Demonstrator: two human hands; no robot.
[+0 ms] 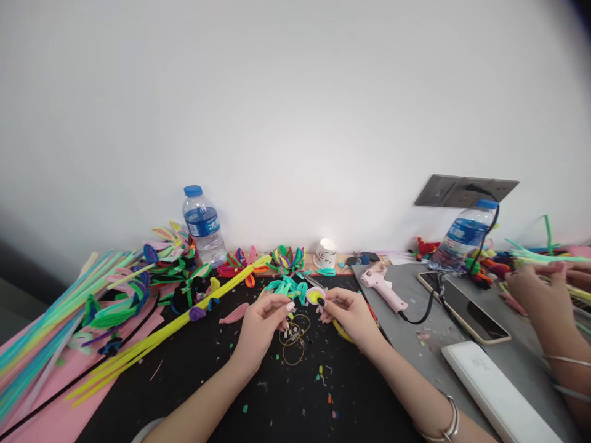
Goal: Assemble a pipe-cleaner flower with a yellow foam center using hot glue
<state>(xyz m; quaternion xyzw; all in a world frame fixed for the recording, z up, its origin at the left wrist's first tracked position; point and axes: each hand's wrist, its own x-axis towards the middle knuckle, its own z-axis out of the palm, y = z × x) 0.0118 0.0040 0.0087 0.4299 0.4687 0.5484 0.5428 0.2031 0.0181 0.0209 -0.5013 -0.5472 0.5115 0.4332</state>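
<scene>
Nearest, loose scraps litter the black mat. Beyond them lie thin, tangled loops; a lowered finger could snag there. The left hand brings thumb and forefinger together, though whether on anything cannot be told. The right hand pinches a small round piece at its edge; a slackened pinch could drop it. The piece, yellow-centred with a pale lilac rim, appears just before fuzzy turquoise strands.
</scene>
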